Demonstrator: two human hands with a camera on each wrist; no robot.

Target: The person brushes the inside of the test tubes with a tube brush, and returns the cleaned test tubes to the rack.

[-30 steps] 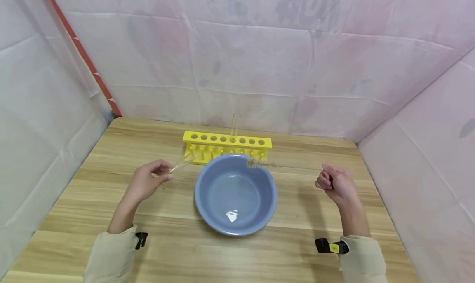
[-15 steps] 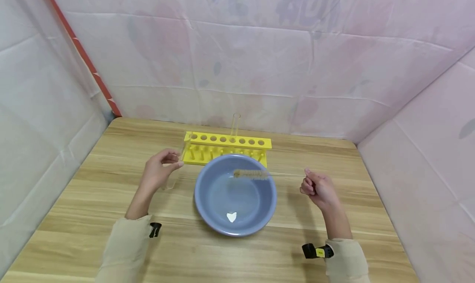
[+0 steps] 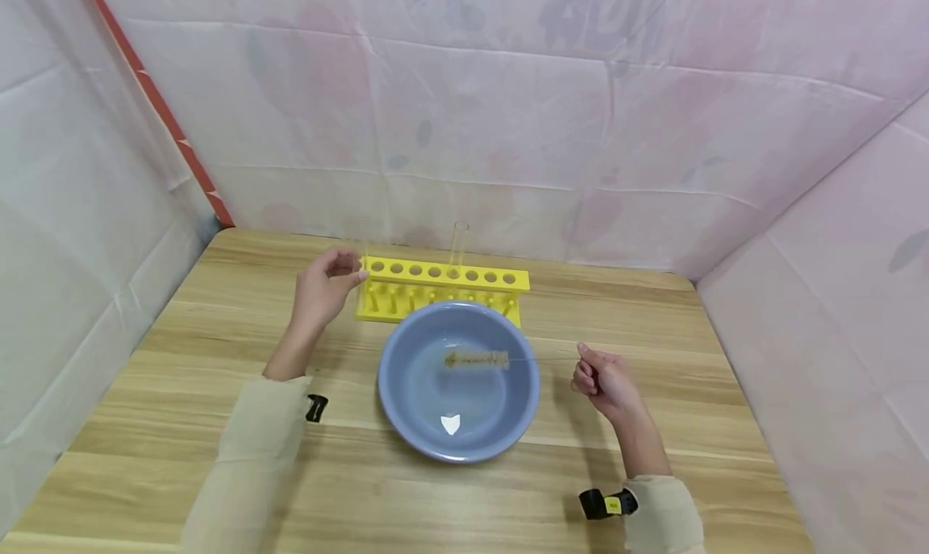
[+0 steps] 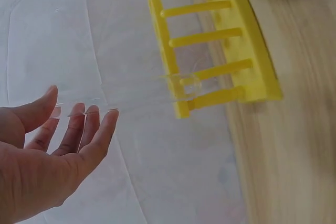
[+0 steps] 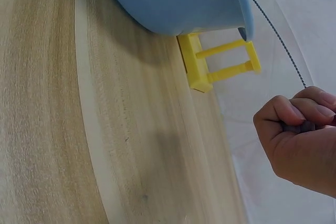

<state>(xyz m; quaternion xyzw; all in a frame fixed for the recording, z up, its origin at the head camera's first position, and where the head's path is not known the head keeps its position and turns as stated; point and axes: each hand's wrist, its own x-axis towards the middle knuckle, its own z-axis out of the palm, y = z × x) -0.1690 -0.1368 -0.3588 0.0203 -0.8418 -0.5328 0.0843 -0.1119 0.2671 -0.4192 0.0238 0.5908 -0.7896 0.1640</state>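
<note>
My left hand point(image 3: 324, 289) pinches a clear glass test tube point(image 4: 142, 88) between thumb and fingers, at the left end of the yellow test tube rack point(image 3: 517, 281). In the left wrist view the tube's rounded end overlaps the rack's top bar and reaches toward the pegs. My right hand point(image 3: 608, 386), fingers curled, grips the thin twisted wire point(image 5: 278, 38) of a test tube brush point(image 3: 475, 360). Its tan bristles hang over the blue basin point(image 3: 388, 389), pointing left. A second test tube point(image 3: 460, 243) stands upright in a middle hole of the rack.
The basin sits at the table's middle, in front of the rack, and hides part of the rack's base. Wood-grain tabletop point(image 3: 450, 510) extends around them. Pale printed sheets point(image 3: 493, 118) hang behind and on both sides.
My left hand has moved forward and right to the rack's end, turning the test tube from slanted to upright. My right hand has come left and nearer, bringing the brush bristles over the basin.
</note>
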